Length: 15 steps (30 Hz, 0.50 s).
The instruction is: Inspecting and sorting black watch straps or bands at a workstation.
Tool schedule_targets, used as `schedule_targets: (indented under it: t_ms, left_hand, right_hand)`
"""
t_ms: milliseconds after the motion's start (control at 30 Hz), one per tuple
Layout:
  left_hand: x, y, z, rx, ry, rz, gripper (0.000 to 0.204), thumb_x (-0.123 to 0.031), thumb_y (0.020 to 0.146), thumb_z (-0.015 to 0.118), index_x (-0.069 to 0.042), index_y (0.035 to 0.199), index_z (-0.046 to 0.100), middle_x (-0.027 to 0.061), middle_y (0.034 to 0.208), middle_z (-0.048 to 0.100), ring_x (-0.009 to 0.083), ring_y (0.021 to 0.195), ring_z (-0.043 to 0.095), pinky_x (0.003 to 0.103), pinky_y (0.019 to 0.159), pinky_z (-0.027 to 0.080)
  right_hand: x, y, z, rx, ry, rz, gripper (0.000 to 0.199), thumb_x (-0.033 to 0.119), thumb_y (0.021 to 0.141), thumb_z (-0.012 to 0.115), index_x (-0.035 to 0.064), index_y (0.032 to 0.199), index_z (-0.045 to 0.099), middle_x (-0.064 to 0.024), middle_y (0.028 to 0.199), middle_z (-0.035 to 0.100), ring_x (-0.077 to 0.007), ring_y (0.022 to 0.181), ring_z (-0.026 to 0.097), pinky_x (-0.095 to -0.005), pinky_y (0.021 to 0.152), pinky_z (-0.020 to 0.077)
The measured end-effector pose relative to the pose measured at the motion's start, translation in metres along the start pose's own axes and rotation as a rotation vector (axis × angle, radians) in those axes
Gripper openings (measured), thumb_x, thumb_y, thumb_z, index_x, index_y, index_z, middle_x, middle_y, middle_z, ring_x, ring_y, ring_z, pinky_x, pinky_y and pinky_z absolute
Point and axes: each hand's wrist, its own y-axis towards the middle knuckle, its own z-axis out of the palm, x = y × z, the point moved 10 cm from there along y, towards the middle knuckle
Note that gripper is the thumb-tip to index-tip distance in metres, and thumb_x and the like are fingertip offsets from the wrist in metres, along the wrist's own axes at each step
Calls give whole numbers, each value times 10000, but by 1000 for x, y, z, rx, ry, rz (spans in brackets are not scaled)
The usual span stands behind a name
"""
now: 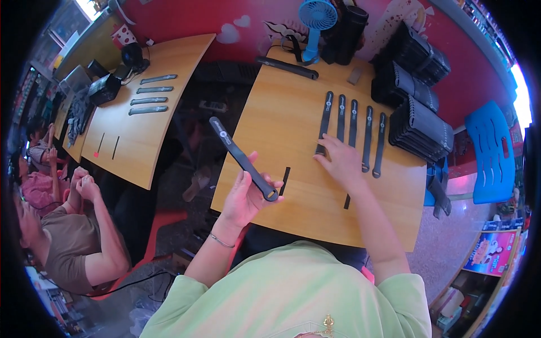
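My left hand (247, 194) grips a long black strap (239, 155) near its ringed end; the strap points up and to the left, off the table edge. My right hand (341, 160) lies flat on the wooden table (282, 112), its fingers resting on the lower ends of the leftmost black straps (352, 127) in a row of several lying side by side. Two short black strips (285, 180) lie on the wood near my hands.
Stacks of black straps (420, 121) line the table's right side. A blue desk fan (313, 22) and dark cylinders stand at the back. A second table (141, 107) on the left carries several more straps. People sit at far left. A blue chair (493, 152) is right.
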Motion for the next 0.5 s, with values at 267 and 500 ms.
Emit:
schedule_targets:
  t_ms: [267,500]
  left_hand:
    - [8,2,-7,-131,109,-2,456,-206,1005,399,-194,1443,272,82,1024,582,270,1061,594,494,879,533]
    - [0,19,15,-73,257,110,350,-96,966,489,-50,1308,430,72,1037,558,260,1072,590,430,895,536]
  right_hand:
    - [11,-3,-24,-63,78,16,411,346,825,659,114,1158,593,-53,1204,593,-261,994,617,-369,849,488]
    - [81,-51,-58,14,527,-154,382,112,886,569,144,1267,561,-112,935,662,-257,866,650,-326,690,510]
